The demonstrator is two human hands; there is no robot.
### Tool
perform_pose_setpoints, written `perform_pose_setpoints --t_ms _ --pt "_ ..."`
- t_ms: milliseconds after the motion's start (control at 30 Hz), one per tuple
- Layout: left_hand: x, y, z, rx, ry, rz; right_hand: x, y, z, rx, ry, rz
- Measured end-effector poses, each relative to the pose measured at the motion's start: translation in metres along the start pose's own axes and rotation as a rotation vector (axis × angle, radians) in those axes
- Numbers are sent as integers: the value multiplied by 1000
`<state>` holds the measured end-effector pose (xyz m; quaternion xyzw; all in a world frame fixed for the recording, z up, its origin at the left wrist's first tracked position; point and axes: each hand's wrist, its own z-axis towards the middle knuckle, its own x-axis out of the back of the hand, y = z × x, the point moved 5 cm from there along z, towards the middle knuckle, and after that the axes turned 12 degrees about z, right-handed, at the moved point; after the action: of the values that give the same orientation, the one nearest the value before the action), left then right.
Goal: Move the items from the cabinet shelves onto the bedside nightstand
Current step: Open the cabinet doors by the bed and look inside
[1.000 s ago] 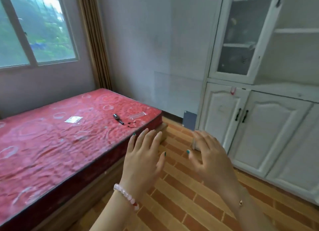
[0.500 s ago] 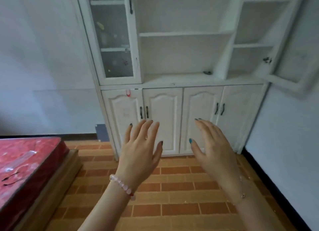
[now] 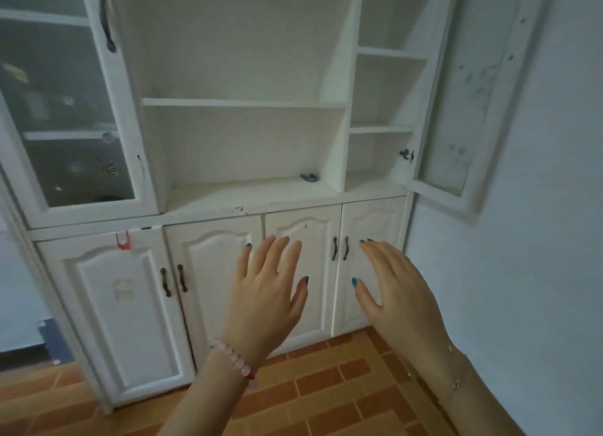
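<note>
- Item (image 3: 308, 177), small and dark, lies on the lowest open shelf (image 3: 235, 192) of the cabinet (image 3: 202, 222), at the far right of that bay, just beside the divider (image 3: 336, 142). It is too small and blurred to name.
- Left hand (image 3: 266, 292) and right hand (image 3: 396, 293) are raised side by side in front of the lower doors (image 3: 212, 272). Their fingers are straight and spread, and they hold and touch nothing.
- Change: a second ago the view took in a bed and only the cabinet's left part. Now the bed is out of view and the cabinet fills the frame, nearer than half a second ago. The hands have kept the same empty, spread pose.
- Meaning, as I judge it: the person has turned and walked up to the cabinet for a pick-up. No carry has begun, and the item is the likely next reach, up and between the hands.
- Hidden: behind the glass door (image 3: 65, 109) at left, vague shapes sit on the shelves. They may be more items, but glare and blur prevent telling.
- Right door (image 3: 456, 109) stands open, and I can make out nothing on the shelves beside it.
- Nightstand is out of view, so the drop spot cannot be judged.
</note>
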<state>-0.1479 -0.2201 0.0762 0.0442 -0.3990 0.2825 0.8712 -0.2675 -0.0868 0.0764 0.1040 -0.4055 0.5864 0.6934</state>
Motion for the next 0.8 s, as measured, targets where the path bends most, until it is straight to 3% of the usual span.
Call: perform_pose_setpoints --t_ms 333,800 --pt "-80 71 125 -203 57 -83 18 124 52 -124 184 -72" --pt "-224 194 276 -213 28 -112 7 347 161 -103 215 -74"
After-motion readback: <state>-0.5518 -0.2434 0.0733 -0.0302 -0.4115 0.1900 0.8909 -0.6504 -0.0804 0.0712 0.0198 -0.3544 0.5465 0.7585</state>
